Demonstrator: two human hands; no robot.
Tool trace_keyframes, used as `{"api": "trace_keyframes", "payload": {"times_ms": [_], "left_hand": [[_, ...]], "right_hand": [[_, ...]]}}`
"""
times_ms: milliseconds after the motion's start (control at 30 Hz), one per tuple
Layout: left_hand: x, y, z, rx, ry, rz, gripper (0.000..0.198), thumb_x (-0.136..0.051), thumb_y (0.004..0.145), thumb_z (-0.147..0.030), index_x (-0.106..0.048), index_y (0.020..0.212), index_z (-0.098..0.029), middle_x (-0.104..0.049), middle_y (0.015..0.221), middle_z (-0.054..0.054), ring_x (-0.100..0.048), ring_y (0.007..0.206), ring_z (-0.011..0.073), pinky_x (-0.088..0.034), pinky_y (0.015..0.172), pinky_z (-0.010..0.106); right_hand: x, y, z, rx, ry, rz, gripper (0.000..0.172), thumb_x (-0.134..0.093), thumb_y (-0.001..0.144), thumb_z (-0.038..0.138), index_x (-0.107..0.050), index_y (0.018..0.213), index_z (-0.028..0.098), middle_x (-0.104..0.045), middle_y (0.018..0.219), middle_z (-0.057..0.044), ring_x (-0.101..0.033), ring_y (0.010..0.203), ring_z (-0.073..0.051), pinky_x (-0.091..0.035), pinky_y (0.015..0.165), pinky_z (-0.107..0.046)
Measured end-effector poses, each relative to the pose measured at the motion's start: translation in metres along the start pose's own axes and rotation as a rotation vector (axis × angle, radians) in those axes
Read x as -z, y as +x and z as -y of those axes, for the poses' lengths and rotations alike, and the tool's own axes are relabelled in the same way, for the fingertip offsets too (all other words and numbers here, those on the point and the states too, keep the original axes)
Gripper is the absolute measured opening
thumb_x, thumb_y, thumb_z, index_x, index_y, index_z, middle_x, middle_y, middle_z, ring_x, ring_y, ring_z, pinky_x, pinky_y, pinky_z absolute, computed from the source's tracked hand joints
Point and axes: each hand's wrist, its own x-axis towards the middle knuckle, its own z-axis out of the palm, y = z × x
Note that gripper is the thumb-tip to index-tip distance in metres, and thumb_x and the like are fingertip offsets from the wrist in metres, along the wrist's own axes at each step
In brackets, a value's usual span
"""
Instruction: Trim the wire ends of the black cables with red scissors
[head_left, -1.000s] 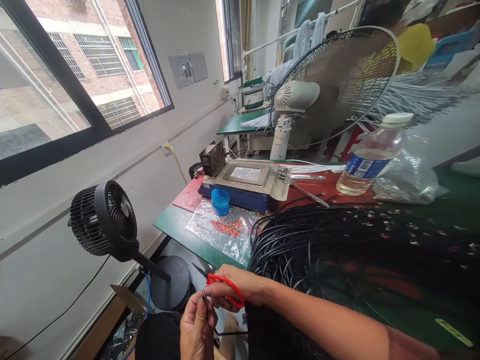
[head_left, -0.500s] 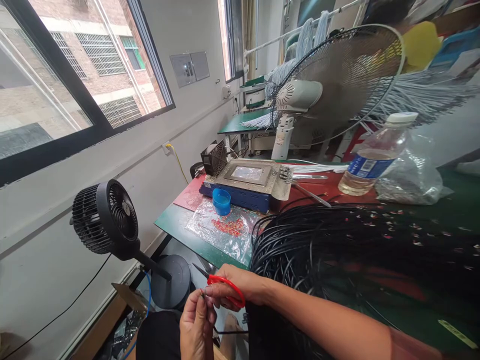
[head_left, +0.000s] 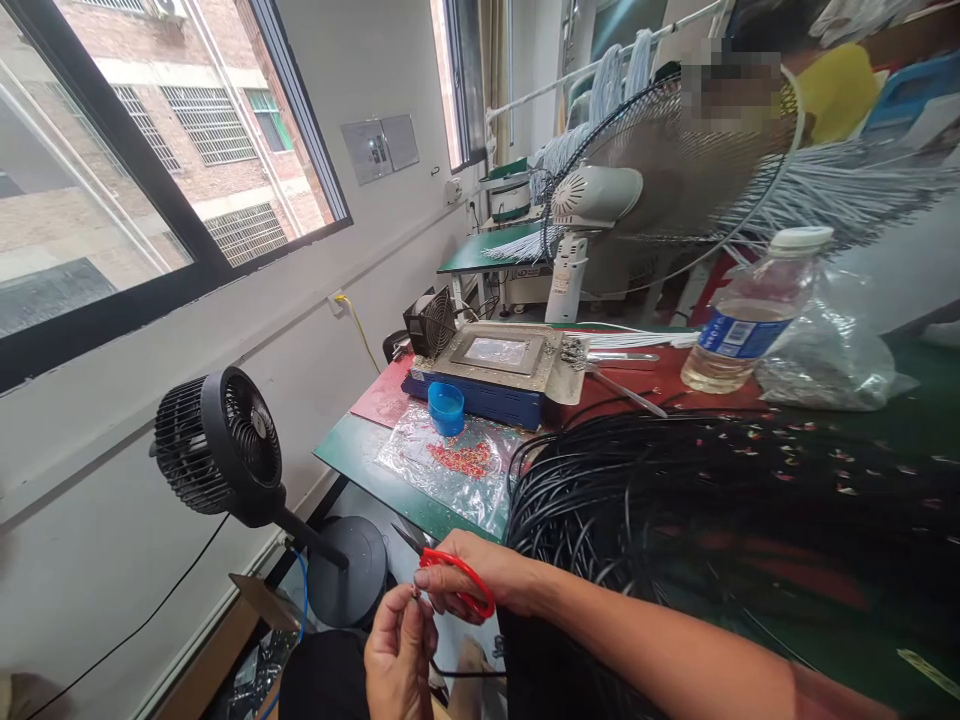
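Observation:
My right hand [head_left: 469, 578] is closed around red-handled scissors [head_left: 431, 555], their dark pointed blades aimed up and to the left. Just below and left of it, my left hand [head_left: 401, 645] pinches the end of a black cable [head_left: 469, 674], with tiny wire tips showing at the fingertips. My two hands are close together, right thumb near the left fingertips; whether they touch is hard to tell. Beside my right forearm lies a large bundle of black cables [head_left: 592, 500], many with small coloured wire ends.
On the green table [head_left: 341, 445] are a plastic sheet [head_left: 397, 455] with red and yellow scraps, a blue round container [head_left: 447, 410] and a blue-sided heating device [head_left: 480, 392]. A bottle [head_left: 739, 325] and a clear bag [head_left: 829, 360] stand at right. A black fan [head_left: 225, 440] stands left.
My left thumb and fingers have shifted slightly at the cable end, and the right thumb has drawn back a little from them. The scissors remain in my right hand. The view has shifted slightly.

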Motion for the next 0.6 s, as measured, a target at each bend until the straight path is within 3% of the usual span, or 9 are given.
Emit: {"api": "trace_keyframes", "payload": {"times_ms": [167,300,400,467,600], "left_hand": [[0.002,0.004,0.002,-0.041,0.002,-0.013,0.034,-0.08,0.045,-0.03,-0.067,0.074,-0.018,-0.068,0.058,-0.001,-0.059,0.054,0.0048,-0.043,0.05,0.009],[0.001,0.005,0.003,-0.043,-0.01,-0.071,0.038,-0.081,0.042,-0.032,-0.067,0.074,-0.017,-0.069,0.061,-0.001,-0.06,0.056,0.0051,-0.049,0.056,0.011],[0.0,0.005,0.0,-0.028,-0.046,-0.065,0.036,-0.081,0.042,-0.03,-0.067,0.073,-0.018,-0.067,0.058,-0.003,-0.056,0.05,0.004,-0.047,0.051,0.012],[0.001,0.005,-0.003,0.027,-0.075,-0.043,0.033,-0.08,0.044,-0.027,-0.067,0.073,-0.019,-0.067,0.058,-0.003,-0.057,0.051,0.0052,-0.048,0.05,0.014],[0.005,0.005,-0.012,0.178,-0.191,0.045,0.024,-0.077,0.052,-0.02,-0.066,0.073,-0.017,-0.07,0.07,0.0,-0.064,0.067,0.0111,-0.057,0.068,0.03]], "right_hand": [[0.0,0.0,-0.001,0.066,-0.148,-0.029,0.049,-0.063,0.066,0.057,-0.052,0.052,0.012,-0.043,0.039,0.005,-0.037,0.033,-0.004,-0.028,0.034,-0.016],[0.0,0.001,-0.003,0.156,-0.376,-0.106,0.049,-0.061,0.069,0.057,-0.051,0.052,0.013,-0.041,0.04,0.005,-0.036,0.037,-0.004,-0.025,0.037,-0.016],[0.0,0.004,-0.009,0.226,-0.514,-0.148,0.051,-0.057,0.072,0.058,-0.045,0.049,0.014,-0.035,0.041,0.006,-0.031,0.04,-0.004,-0.021,0.039,-0.017],[0.001,0.007,-0.014,0.335,-0.648,-0.197,0.051,-0.056,0.074,0.055,-0.039,0.048,0.015,-0.032,0.044,0.006,-0.028,0.043,-0.005,-0.019,0.041,-0.019],[0.0,0.011,-0.024,0.689,-0.941,-0.3,0.044,-0.055,0.077,0.043,-0.034,0.05,0.016,-0.034,0.05,0.005,-0.028,0.049,-0.007,-0.019,0.046,-0.023]]}}
